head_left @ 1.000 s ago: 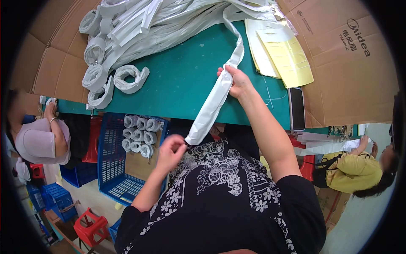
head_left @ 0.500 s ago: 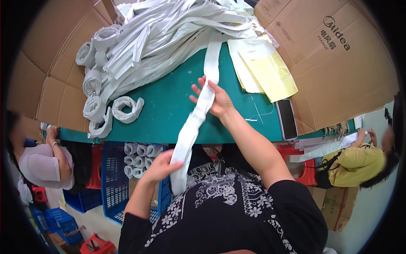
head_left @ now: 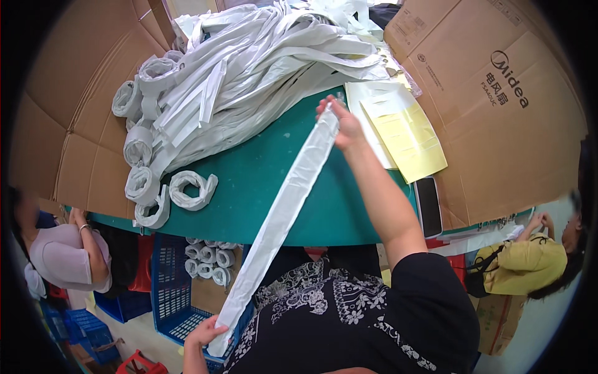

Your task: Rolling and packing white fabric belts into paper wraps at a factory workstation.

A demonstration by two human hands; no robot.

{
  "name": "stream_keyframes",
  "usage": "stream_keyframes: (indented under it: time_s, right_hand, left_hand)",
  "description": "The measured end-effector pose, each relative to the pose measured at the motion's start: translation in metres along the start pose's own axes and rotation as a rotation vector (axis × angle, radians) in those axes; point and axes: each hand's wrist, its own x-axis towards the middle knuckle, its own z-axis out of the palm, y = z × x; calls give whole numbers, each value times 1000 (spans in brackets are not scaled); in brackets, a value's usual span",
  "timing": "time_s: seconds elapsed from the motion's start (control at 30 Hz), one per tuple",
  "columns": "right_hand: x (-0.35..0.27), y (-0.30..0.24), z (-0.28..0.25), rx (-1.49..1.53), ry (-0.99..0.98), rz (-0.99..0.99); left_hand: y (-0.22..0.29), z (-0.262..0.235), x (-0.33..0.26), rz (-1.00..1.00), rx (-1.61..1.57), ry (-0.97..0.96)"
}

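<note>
A long flat white fabric strip (head_left: 277, 215) is stretched taut on a slant between my hands. Its upper end is gripped by my right hand (head_left: 344, 123), above the green table (head_left: 261, 177) beside the yellow and white sheets. Down at the lower left, over the blue crate, my left hand (head_left: 204, 333) pinches the other end. A large heap of similar white strips (head_left: 268, 68) covers the far part of the table. Rolled white strips (head_left: 193, 190) lie along the heap's left side.
Cardboard walls (head_left: 93, 106) flank the table. Yellow and white sheets (head_left: 411, 137) and a phone (head_left: 428, 206) lie at its right. A blue crate (head_left: 171, 274) holding several white rolls (head_left: 208, 257) stands below. Two people (head_left: 68, 255) (head_left: 520, 262) sit at either side.
My right hand has moved up and right to the strip's end, while my left hand has drawn down and left. The strip has left the heap and is pulled straight.
</note>
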Motion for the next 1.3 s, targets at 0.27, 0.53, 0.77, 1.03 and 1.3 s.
stream_keyframes:
  time_s: [0.27,0.53,0.77,1.03,1.3]
  right_hand:
    - [69,-196,46,-1548,355,-934]
    - [176,-320,2,-1620,399,-459]
    - [189,-307,-31,-1853,710,-1109]
    - [-67,-106,20,-1693,-77,792]
    - [-154,13,-38,-482,259,417]
  left_hand:
    - [131,19,27,162,-72,-120]
    - [228,51,68,316,16,-56]
    - [323,147,148,283,-213,-226]
    - [337,165,185,153,-256,-384]
    - [312,165,169,509,100,-216]
